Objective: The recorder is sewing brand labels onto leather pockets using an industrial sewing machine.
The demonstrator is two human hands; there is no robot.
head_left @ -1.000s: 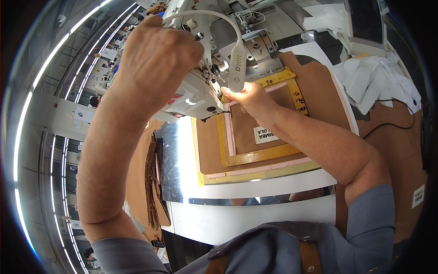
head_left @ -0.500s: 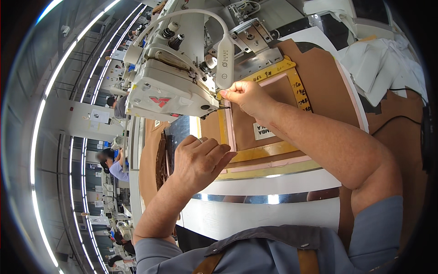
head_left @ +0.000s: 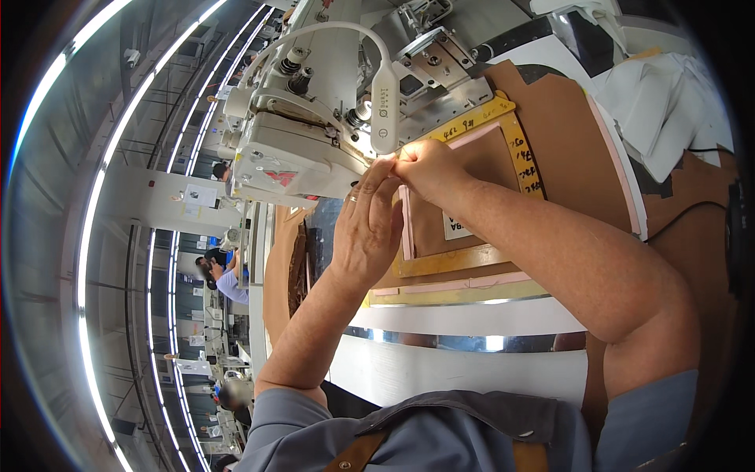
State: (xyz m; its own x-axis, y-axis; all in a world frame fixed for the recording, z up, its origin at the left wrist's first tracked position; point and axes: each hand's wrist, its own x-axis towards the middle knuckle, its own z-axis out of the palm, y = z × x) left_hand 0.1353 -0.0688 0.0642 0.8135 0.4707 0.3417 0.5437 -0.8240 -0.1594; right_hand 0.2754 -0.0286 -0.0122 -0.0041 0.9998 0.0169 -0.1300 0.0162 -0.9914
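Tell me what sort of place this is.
Probably a sewing workshop or factory floor: a white sewing machine stands close by, long strip lights run overhead, and other people show in the background.

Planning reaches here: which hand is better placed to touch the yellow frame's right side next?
Probably the right hand: nearer that side of the yellow frame; the left hand lies farther left.

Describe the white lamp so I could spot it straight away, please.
Start with the big white sewing machine at the upper middle. A thin white neck arches over it, coming down to the lamp, just above the left hand and right hand in the picture. Look for a smooth, slim, rounded paddle, unlike the boxy machine or the angular metal bracket beside it.
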